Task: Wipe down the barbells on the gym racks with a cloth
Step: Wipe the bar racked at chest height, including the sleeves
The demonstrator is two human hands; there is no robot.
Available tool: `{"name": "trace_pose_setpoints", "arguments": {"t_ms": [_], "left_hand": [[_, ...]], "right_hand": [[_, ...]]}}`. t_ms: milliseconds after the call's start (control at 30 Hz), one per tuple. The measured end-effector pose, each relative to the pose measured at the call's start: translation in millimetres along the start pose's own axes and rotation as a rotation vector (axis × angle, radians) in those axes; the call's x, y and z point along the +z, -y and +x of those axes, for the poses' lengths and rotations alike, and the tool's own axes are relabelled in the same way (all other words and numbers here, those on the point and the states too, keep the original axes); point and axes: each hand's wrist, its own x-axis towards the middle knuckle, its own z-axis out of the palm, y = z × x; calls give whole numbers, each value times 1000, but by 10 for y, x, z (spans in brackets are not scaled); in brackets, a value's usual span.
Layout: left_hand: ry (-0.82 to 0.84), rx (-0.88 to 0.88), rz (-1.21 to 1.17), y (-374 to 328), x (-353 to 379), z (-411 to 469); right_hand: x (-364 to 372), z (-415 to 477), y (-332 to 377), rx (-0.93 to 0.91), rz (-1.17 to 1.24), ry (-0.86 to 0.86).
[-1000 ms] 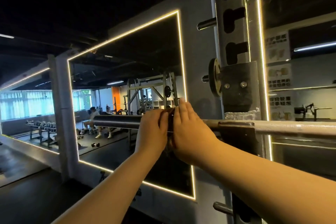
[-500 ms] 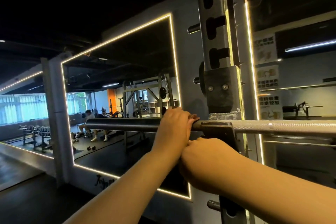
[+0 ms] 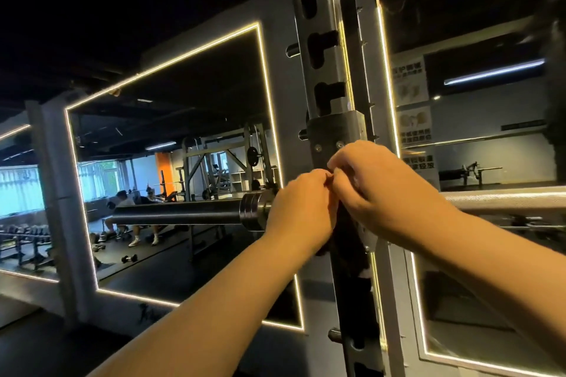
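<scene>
Mirrors (image 3: 171,162) edged with light strips line the gym wall behind the rack upright (image 3: 324,55), where the barbell (image 3: 505,199) rests across its hook. A second ago both my hands were wrapped over the bar further out; now they have slid inward to the upright, leaving the black sleeve (image 3: 177,215) bare and, I judge, wiped. My left hand (image 3: 298,208) and right hand (image 3: 382,190) are curled with fingertips meeting, pinching what looks like the dark cloth (image 3: 350,242) hanging between them, probably regathering it for the knurled shaft.
</scene>
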Motion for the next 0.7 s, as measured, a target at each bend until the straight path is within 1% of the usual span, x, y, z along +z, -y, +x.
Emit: {"name": "trace_pose_setpoints", "arguments": {"t_ms": [33,67,133,200,300,333,367,433,467,500,533,600,667,700], "left_hand": [[11,66,48,-60,47,-27],[12,116,23,-104,68,-28],[17,131,-98,-134,70,39],[-25,50,-203,-136,63,181],[-204,-165,-367,-184,39,322],[-210,-174,-406,-234,51,326],[-138,-117,-371,-265,65,309],[120,61,-145,-351,109,222],[212,116,-70,-363,126,186],[253,127,-77,-334,131,193],[243,106,-151,-300,119,217],[115,5,-390,-213,88,266],[-64,-107,-587,-139,67,280],[-117,-141,-613,-92,84,278]], "right_hand": [[-29,6,-55,61,-14,22],[-56,14,-116,110,-22,45],[-96,21,-236,172,6,44],[-105,14,-344,207,48,7],[-49,-49,-445,257,162,-29],[-44,-86,-453,265,192,-67],[-30,-118,-443,266,213,-115],[-36,-201,-422,253,190,-155],[-43,-240,-406,242,146,-126],[-50,-282,-386,240,109,-67],[-61,-313,-360,246,56,13],[-39,-347,-296,191,-168,146],[72,-364,-326,119,-374,213],[106,-369,-332,135,-400,201]]}}
